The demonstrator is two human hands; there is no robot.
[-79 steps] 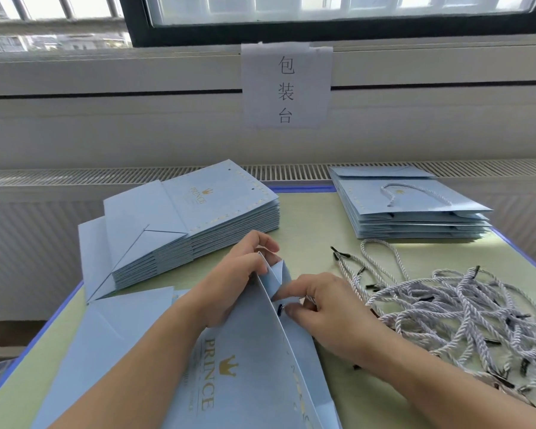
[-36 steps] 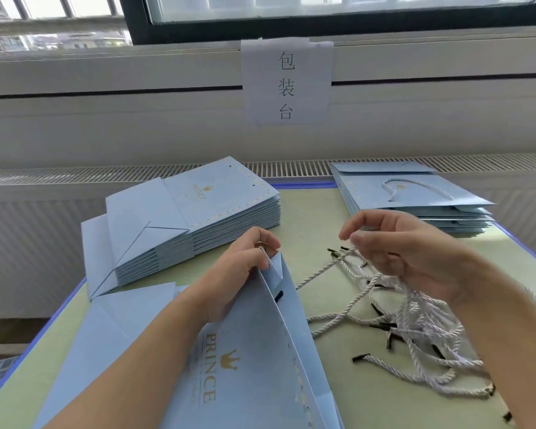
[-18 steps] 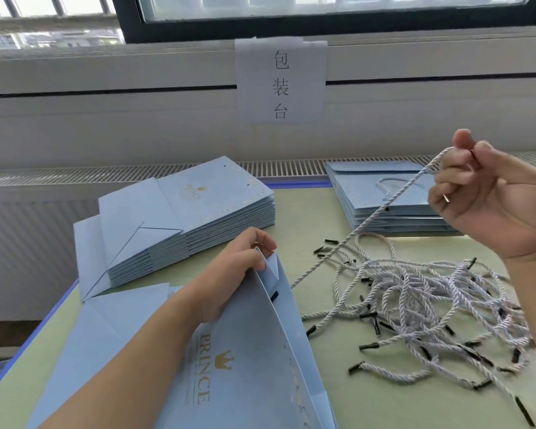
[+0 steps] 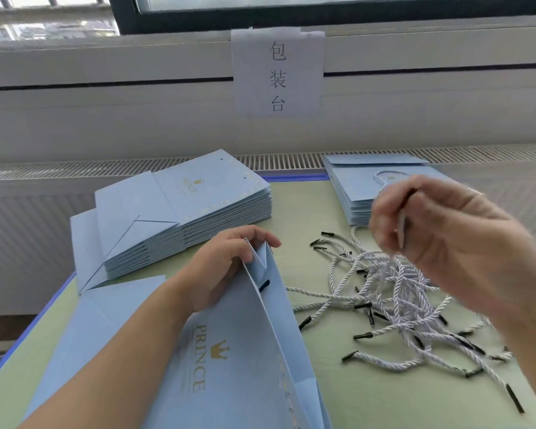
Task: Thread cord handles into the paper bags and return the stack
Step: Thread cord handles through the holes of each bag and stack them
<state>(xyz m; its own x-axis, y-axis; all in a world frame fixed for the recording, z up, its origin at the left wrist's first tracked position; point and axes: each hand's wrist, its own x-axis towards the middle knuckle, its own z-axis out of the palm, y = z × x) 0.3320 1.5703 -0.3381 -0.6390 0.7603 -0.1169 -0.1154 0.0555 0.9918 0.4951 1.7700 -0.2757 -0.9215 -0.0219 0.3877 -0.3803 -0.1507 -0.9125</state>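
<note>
My left hand (image 4: pixel 226 267) pinches the top edge of the open paper bag (image 4: pixel 245 351) at the table's near edge; my blurred right hand (image 4: pixel 446 239) pinches 1 cord (image 4: pixel 401 227) above the cord pile (image 4: pixel 399 305).

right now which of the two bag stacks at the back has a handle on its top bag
The far right stack, behind the blurred right hand: a white cord loop lies on its top bag. The far left stack shows only bare punched holes.
</note>
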